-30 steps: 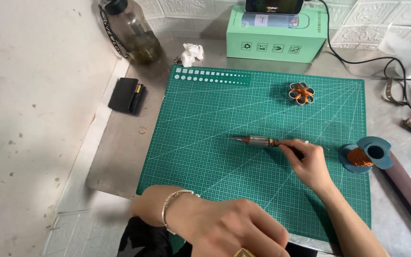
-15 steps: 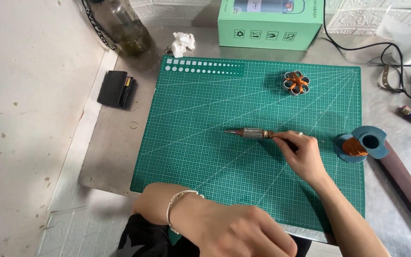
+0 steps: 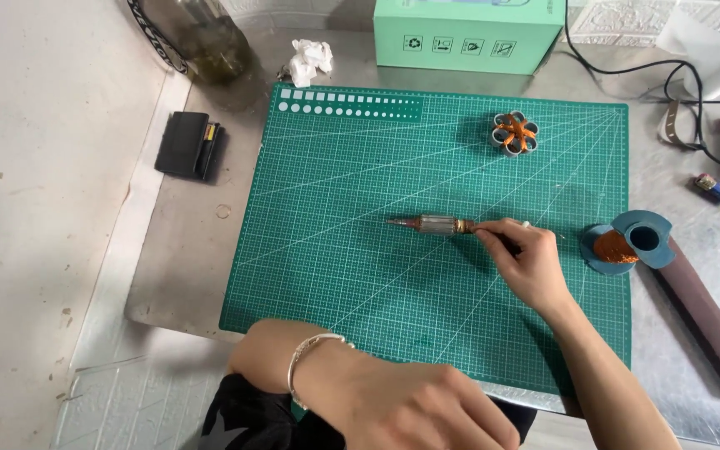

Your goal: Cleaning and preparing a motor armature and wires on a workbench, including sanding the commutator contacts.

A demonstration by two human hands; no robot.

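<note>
My right hand rests on a green cutting mat and grips the rear end of a slim metal tool with a clear barrel and a pointed tip, lying flat and pointing left. My left hand is at the bottom edge of the view, close to the camera, with a bracelet on the wrist; its back faces me and I cannot see whether it holds anything. A small round part with orange windings sits on the mat's far right corner area.
A blue round holder with an orange coil lies at the mat's right edge, beside a dark long bar. A mint green box, a dark bottle, crumpled paper, a black case and cables ring the mat.
The view has shifted, so everything sits higher in frame. My right hand still holds the tool in the same spot on the mat; my left hand has barely moved.
</note>
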